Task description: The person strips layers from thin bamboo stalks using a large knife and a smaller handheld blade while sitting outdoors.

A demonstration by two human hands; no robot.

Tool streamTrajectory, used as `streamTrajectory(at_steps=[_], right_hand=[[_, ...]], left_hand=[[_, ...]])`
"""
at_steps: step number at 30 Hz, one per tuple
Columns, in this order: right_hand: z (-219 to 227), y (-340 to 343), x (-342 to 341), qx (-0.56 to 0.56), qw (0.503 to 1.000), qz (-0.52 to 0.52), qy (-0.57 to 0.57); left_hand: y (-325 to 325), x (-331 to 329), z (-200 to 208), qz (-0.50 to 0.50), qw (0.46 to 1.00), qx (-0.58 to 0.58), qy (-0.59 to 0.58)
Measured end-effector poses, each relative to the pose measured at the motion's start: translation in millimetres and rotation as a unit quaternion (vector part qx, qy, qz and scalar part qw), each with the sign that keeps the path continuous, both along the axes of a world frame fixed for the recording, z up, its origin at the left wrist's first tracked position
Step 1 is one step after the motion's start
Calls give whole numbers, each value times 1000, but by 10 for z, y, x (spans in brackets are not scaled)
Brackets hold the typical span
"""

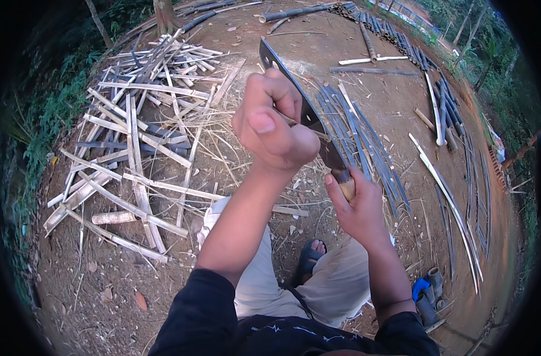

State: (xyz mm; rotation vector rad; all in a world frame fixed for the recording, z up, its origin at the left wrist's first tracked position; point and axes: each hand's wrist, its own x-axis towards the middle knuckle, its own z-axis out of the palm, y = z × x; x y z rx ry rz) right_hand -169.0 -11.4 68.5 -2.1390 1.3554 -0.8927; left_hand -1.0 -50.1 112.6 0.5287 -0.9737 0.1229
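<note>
My right hand point(364, 209) grips the wooden handle of a machete point(330, 151). Its long dark blade, pierced with a few holes near the far end, slants up and to the left. Right against the blade, in front of my chest, my left hand point(275, 121) is closed with its thumb bent over. A thin light edge shows between those fingers, but what they hold is mostly hidden. Beyond the blade on the ground lie several narrow dark bamboo strips point(365, 139), side by side.
A tangled heap of split bamboo pieces point(134, 127) covers the left side. Bamboo poles point(395, 44) line the far right, and long pale strips point(445, 196) lie to the right. A blue object point(421, 289) sits beside short bamboo tubes point(435, 282). A sandalled foot point(309, 261) shows below.
</note>
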Motion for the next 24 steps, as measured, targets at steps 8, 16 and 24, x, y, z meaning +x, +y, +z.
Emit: streamTrajectory(at_steps=[8,16,24], right_hand=[[207,190,-14,-135,971,-2,-198],[-259,-149,-6,46,999,-3,-11],[-3,-37,48,-52,995,3,-90]], left_hand=[[-37,0,-76,-33,999,17,-30],[-14,-71,-137,-24,996,50,-66],[-10,-20,-117,-122,990,36,-63]])
